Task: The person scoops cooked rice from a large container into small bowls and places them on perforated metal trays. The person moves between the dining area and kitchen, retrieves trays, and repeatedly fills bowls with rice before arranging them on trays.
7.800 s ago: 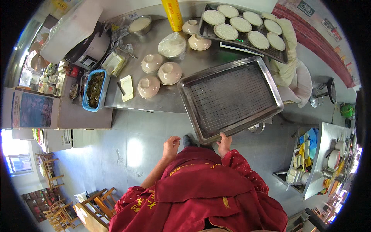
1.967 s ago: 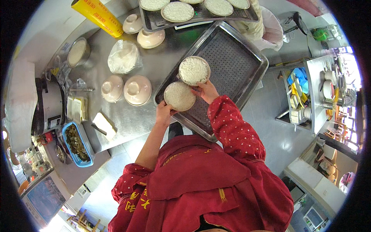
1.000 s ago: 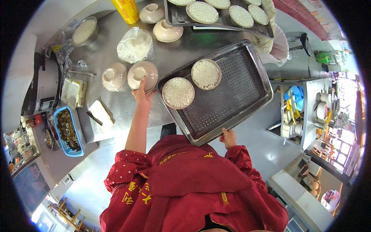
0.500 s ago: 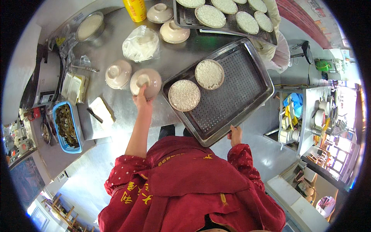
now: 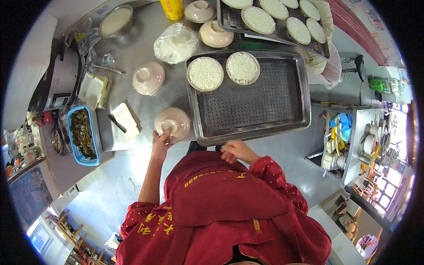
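My left hand (image 5: 161, 142) grips an upside-down pale pink bowl (image 5: 173, 123) at the table's front edge, thumb on its foot. My right hand (image 5: 237, 151) is just in front of the black perforated tray (image 5: 260, 129), its fingers loosely bent and apart with nothing in them. Two round shallow dishes topped with white grains, a left one (image 5: 205, 73) and a right one (image 5: 243, 68), rest along the tray's far left side. Beyond my left hand, another upturned bowl (image 5: 149, 78) stands on the metal table (image 5: 132, 104).
At the far right, another dark tray (image 5: 282, 37) carries several white-topped dishes. Further upturned bowls (image 5: 216, 34), a plastic bag (image 5: 176, 43), a yellow cylinder (image 5: 172, 8) and a pot of white grains (image 5: 116, 21) stand behind. A knife (image 5: 117, 124) and blue basket (image 5: 98, 154) are left.
The tray has turned to lie nearly square to me. My right hand has left its right corner and moved left. My left hand has brought its bowl closer to me.
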### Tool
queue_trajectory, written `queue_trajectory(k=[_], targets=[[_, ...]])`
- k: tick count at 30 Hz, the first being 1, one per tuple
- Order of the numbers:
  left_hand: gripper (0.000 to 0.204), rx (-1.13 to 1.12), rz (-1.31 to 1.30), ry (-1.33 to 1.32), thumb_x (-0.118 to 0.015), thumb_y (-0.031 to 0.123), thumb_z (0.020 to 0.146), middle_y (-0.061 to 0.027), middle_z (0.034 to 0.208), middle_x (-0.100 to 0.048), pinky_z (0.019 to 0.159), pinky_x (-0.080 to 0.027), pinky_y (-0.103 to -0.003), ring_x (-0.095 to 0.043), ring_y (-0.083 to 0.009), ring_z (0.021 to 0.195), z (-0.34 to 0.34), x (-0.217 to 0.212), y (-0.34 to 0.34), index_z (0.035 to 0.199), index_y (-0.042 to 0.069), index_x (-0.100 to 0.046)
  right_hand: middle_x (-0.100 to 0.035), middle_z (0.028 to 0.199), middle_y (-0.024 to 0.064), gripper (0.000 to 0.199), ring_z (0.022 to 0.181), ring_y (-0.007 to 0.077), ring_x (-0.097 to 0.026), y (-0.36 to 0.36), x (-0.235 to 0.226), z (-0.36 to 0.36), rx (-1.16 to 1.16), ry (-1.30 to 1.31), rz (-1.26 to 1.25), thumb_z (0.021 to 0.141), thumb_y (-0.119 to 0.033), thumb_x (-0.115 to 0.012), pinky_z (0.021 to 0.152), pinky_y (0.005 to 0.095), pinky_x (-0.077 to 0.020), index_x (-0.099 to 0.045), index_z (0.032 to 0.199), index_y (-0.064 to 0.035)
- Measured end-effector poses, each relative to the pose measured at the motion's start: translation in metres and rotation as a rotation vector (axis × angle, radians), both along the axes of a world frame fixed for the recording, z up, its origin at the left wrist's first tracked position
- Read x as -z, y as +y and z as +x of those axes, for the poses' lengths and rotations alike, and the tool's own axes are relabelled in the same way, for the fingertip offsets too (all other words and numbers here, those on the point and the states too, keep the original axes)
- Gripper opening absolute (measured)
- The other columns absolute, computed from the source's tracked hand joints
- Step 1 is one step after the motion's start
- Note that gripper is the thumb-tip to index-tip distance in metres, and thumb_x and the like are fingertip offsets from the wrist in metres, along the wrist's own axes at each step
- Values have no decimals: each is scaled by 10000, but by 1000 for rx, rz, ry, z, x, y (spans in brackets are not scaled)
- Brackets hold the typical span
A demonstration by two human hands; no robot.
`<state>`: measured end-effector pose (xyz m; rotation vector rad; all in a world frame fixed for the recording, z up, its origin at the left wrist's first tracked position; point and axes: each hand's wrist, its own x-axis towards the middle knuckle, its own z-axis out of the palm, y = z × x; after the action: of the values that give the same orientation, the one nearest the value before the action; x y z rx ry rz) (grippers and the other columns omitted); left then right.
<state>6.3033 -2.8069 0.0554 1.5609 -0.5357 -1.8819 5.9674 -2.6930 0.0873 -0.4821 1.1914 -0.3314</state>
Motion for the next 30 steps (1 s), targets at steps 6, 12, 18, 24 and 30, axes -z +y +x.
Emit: queue_trajectory(k=[6, 12, 18, 24, 30], targets=[[776, 45, 24, 250, -693, 462, 868, -160, 1427, -414, 962, -487, -557, -462, -354, 1282, 18, 15, -6, 1444, 156, -272, -552, 1162, 270, 641, 858, 397, -660, -106, -1, 127, -184, 595, -1114, 895, -336, -668, 699, 466, -549, -380, 1373, -21], [638, 42, 14, 319, -571, 450, 951, -143, 1433, -447, 928, -522, -546, -497, -311, 1280, 24, 27, -9, 1458, 197, -278, -303, 1399, 403, 865, 1114, 528, -539, -130, -4, 162, -374, 768, -782, 875, -447, -658, 870, 516, -515, -207, 1476, -19], [685, -27, -49, 85, -681, 313, 873, -160, 1368, -424, 928, -526, -527, -485, -341, 1250, 11, -25, -2, 1393, 127, -276, -331, 1404, 375, 863, 1201, 527, -488, -133, -2, 162, -278, 657, -834, 879, -450, -669, 1005, 501, -446, -236, 1478, -6], [798, 74, -252, -3, -707, 200, 793, -164, 1347, -417, 862, -569, -435, -559, -321, 1142, -27, -98, 14, 1438, 61, -258, -448, 1370, 239, 768, 1227, 349, -504, -129, -8, 103, 47, 94, -809, 925, -458, -610, 1045, 399, -414, -305, 1446, 17], [843, 495, -487, -343, -793, 155, 792, -124, 1269, -461, 810, -545, -324, -542, -244, 1094, -113, -86, 11, 1475, 89, -304, -436, 1385, 126, 720, 1265, 240, -464, -99, -10, -1, 226, -193, -407, 997, -568, -410, 1045, 373, -415, -251, 1488, -67]])
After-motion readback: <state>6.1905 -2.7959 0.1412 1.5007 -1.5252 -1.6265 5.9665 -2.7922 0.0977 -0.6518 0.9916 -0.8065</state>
